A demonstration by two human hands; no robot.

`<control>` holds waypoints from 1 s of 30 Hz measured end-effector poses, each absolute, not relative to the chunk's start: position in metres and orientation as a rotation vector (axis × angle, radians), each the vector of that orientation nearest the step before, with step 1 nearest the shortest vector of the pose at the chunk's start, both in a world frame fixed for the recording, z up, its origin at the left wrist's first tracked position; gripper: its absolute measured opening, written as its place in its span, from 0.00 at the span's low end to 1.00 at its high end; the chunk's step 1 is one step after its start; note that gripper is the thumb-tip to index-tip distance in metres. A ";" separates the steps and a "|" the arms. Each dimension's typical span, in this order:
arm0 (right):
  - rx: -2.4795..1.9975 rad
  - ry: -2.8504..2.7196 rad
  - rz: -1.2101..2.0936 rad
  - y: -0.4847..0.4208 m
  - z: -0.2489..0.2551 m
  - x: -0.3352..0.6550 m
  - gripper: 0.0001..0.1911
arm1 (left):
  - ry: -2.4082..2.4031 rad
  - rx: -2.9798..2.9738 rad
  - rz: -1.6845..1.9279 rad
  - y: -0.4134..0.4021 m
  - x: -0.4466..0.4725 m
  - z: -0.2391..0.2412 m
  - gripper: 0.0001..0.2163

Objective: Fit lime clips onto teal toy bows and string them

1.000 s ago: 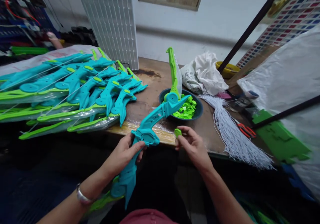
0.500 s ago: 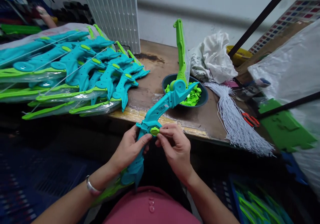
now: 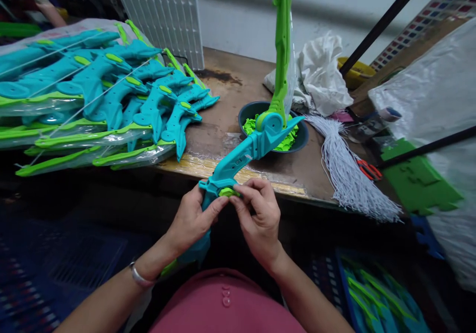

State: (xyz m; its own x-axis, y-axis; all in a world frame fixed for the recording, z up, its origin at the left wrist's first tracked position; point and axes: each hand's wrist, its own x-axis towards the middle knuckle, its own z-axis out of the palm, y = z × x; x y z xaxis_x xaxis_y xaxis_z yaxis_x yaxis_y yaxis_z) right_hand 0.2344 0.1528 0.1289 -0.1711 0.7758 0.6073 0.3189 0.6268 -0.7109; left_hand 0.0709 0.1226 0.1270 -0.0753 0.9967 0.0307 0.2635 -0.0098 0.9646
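Note:
A teal and green toy bow [image 3: 232,162] slants up from my lap, its green upper limb rising over the table. My left hand [image 3: 193,219] grips its teal middle, thumb pressed beside a small green plastic piece [image 3: 227,192]. Thumb and forefinger of my right hand [image 3: 259,219] pinch that piece against the bow's side. Behind the bow's upper end stands a dark bowl [image 3: 243,112] of loose green pieces [image 3: 251,124]. The bow's lower end is partly hidden behind my left arm.
Many similar bows [image 3: 111,85] are piled on the table [image 3: 223,65] at left. White strings [image 3: 334,159], orange-handled scissors [image 3: 369,169] and a green foam mat [image 3: 416,176] lie to the right. A blue crate [image 3: 345,293] with more parts stands below. Another person's arm [image 3: 46,5] shows far left.
The bow has tipped more upright, its green limb now higher in view. My right fingers have stayed at the green piece, which sits at a changed angle.

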 end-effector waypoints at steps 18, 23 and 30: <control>-1.131 -1.723 1.258 0.162 0.117 0.237 0.13 | 1.517 1.333 0.979 0.112 0.064 0.109 0.20; -1.179 -1.557 1.357 0.159 0.104 0.235 0.17 | 1.523 1.307 0.947 0.116 0.060 0.097 0.20; -1.055 -1.796 1.298 0.181 0.109 0.241 0.20 | 1.480 1.005 1.052 0.128 0.046 0.082 0.24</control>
State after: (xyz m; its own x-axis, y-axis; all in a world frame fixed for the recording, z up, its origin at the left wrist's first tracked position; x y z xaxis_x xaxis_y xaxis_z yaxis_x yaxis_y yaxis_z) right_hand 0.2413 0.1810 0.1089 -0.4452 0.8933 0.0615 0.2217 0.1765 -0.9590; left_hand 0.0455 0.1284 0.0818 -0.1354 0.9560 -0.2603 0.0687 0.2712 0.9601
